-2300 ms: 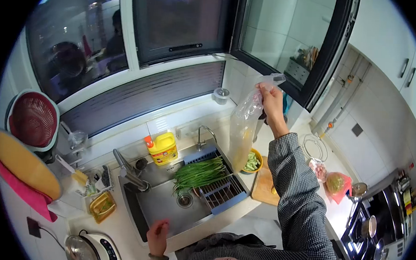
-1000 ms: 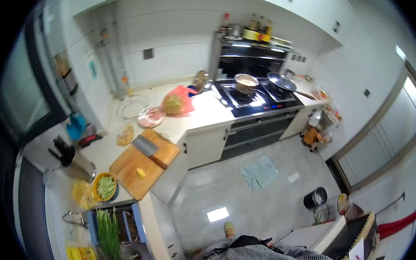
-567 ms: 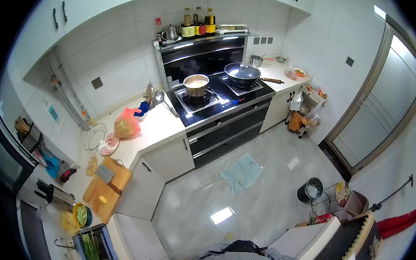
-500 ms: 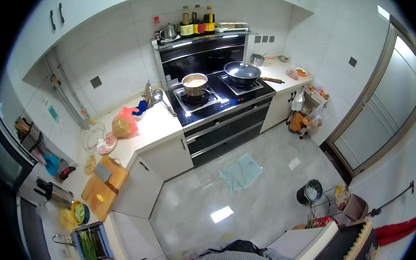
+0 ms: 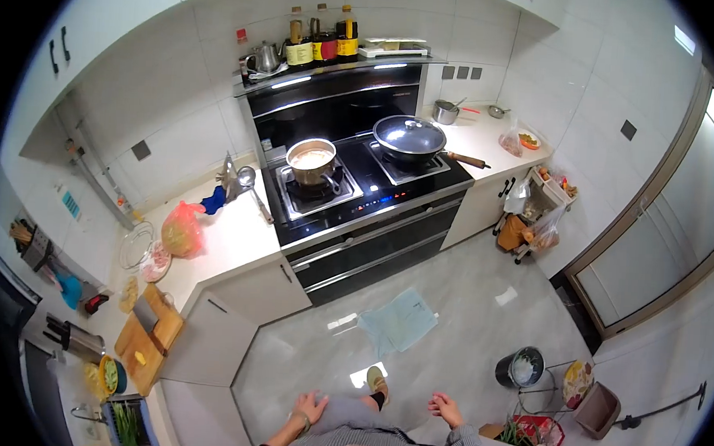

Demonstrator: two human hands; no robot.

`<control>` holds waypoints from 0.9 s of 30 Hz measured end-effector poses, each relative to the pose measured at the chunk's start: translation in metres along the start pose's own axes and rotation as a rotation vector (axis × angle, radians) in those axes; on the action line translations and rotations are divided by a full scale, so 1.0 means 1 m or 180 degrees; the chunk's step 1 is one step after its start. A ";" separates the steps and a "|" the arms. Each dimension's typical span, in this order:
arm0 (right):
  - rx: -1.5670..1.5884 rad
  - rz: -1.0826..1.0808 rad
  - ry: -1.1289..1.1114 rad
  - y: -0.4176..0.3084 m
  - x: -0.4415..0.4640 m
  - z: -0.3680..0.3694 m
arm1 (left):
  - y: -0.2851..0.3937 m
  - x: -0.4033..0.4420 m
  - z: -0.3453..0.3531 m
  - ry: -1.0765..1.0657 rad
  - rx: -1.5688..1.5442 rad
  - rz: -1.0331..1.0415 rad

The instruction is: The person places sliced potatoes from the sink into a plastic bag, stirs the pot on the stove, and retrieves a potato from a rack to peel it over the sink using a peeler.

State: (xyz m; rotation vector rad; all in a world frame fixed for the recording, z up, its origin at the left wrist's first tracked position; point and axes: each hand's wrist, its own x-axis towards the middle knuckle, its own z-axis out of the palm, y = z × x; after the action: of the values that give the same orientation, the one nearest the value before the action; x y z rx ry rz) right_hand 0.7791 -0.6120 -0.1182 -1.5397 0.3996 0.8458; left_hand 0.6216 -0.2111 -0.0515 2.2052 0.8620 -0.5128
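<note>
Faces the stove [image 5: 364,189]; a broad stretch of glossy grey floor [image 5: 465,309] in front of it, reaching past its right end toward the framed door [image 5: 654,255]; on the stove's left, the angled edge of the pale counter [image 5: 239,241] bounding that room, with white cabinet fronts [image 5: 213,341] beneath; a bag-hung rack [image 5: 527,220] just past the stove's right end, and farther out from that end a dark bucket [image 5: 518,382], both narrowing that side; a light-blue cloth [image 5: 400,322] spread on the floor in front of the stove, uneven in outline.

Left hand [image 5: 308,408] well out in front of the stove, fingers fairly straight and a little spread, laid on the grey trouser leg [image 5: 349,410], with no object seen in its grasp; right hand [image 5: 446,407] also well out, nearer the stove's right end, fingers loosely bent, partly open, nothing visible in it.

Trouser leg pale and foreshortened, well out in front of the stove, a dark band below it above a yellowish slipper [image 5: 376,381]; green stalks [image 5: 515,433] near the right hand in view, well out beyond the stove's right end, thin and loosely bunched beside a red bag [image 5: 548,432].
</note>
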 end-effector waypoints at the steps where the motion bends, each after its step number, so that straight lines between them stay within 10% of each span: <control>1: -0.0560 0.0087 -0.0120 -0.012 -0.003 -0.010 | 0.024 0.024 0.000 -0.0047 0.0256 0.0051; 6: -0.1085 0.0734 -0.0334 -0.073 -0.004 -0.048 | 0.099 0.148 0.023 -0.0906 -0.0131 0.1298; 9: -0.1090 0.0907 -0.0297 -0.107 0.031 -0.050 | 0.153 0.171 0.024 -0.3034 -0.0894 0.1875; 11: -0.1094 0.0827 -0.0173 -0.137 0.065 -0.045 | 0.169 0.163 0.024 -0.3245 -0.1162 0.1922; 27: -0.1167 0.0577 -0.1347 -0.385 0.364 0.243 | 0.147 0.159 0.007 -0.0453 -0.1406 -0.0292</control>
State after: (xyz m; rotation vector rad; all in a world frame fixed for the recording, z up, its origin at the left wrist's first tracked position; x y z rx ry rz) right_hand 1.2213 -0.2324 -0.0948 -1.6152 0.0739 1.4141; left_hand 0.8360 -0.2260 -0.0789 1.7149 0.9048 -0.4647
